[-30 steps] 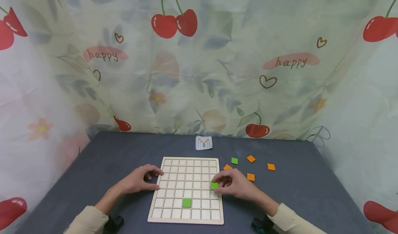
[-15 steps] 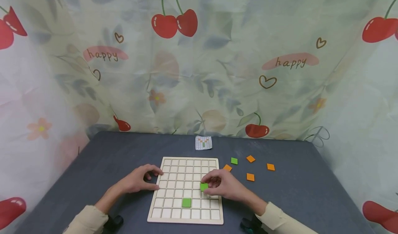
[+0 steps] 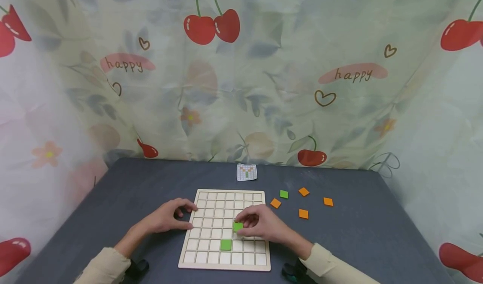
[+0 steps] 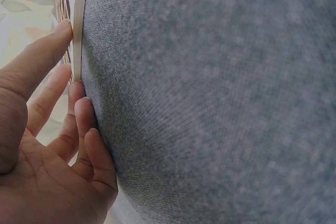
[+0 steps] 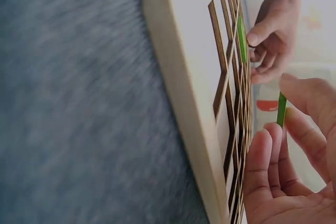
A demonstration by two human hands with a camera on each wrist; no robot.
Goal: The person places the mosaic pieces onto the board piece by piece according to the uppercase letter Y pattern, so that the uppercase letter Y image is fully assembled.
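Observation:
A pale wooden grid board lies on the dark cloth. One green square tile sits in a cell of its lower middle. My right hand pinches a second green tile between thumb and fingers, over the board's middle right. In the right wrist view this pinched tile is held edge-on, above the grid surface. My left hand rests at the board's left edge, with thumb and fingertips touching the rim. The left wrist view shows those fingers loosely bent beside the board's side.
Right of the board lie a loose green tile and several orange tiles. Behind the board is a small printed card with a coloured grid pattern. A patterned curtain stands along the back of the table.
My right hand has moved left across the board with the pinched green tile, from its right edge towards the middle. My left hand has stayed at the left edge.

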